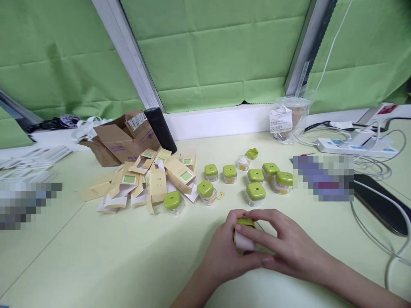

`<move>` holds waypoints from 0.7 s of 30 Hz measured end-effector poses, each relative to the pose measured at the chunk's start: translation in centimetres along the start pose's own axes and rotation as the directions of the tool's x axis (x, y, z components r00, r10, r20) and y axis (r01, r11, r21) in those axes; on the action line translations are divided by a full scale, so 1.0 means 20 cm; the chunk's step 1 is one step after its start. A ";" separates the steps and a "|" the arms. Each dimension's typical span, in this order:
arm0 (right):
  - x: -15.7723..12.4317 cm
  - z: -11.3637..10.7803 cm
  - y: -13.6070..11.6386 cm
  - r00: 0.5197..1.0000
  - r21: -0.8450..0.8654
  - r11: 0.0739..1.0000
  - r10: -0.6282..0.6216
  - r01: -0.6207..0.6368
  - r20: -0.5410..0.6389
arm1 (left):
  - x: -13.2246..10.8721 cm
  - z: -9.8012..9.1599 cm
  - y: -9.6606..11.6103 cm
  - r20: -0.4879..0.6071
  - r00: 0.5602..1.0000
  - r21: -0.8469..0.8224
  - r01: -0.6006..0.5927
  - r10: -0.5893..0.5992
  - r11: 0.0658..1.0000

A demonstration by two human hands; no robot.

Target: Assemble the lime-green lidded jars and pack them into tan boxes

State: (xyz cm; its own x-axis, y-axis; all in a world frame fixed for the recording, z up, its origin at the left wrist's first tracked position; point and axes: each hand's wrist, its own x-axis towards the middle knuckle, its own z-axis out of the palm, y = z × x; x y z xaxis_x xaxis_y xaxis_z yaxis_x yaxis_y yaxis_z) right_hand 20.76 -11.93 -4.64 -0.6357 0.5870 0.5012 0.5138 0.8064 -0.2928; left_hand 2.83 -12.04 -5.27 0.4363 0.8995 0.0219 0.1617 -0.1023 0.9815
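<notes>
My left hand (221,250) is wrapped round a small green-lidded jar (244,241), low in the middle of the head view. My right hand (290,244) closes on the same jar from the other side, its fingers across the front and top. Green and white parts show between the fingers; the rest is covered. Just beyond my hands stand several small clear jars with green lids, among them one close to my fingers (256,192). Behind these, an uncovered clear jar (243,162) with white contents is beside a loose green piece (252,153).
Opened beige cartons (157,186) lie heaped at left, before a brown cardboard box (125,139) and a black cylinder (160,129). At right are a bagged cup (297,115), a power strip (356,146), looping white cables and a dark phone (382,203).
</notes>
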 end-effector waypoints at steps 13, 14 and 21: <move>0.02 -0.09 -0.02 0.982 0.351 0.917 0.188 -0.188 0.035 | -0.01 -0.04 0.02 0.129 0.992 -0.023 0.001 0.002 1.000; 0.03 -0.09 -0.02 0.971 0.408 0.883 0.233 -0.232 0.046 | 0.00 -0.04 0.02 0.123 0.992 0.021 0.000 -0.002 1.000; 0.13 -0.18 0.01 0.785 0.740 0.379 0.533 -0.556 0.317 | -0.01 -0.01 0.12 -0.060 0.998 0.068 0.031 -0.027 0.997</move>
State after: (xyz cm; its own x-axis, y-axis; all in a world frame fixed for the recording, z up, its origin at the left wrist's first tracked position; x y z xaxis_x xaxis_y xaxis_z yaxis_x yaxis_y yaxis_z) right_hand 21.21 -10.54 -0.49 -0.4075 0.9130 -0.0208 0.1217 0.0317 -0.9921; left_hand 2.90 -12.42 -2.96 0.3782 0.9257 0.0066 0.2346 -0.1028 0.9666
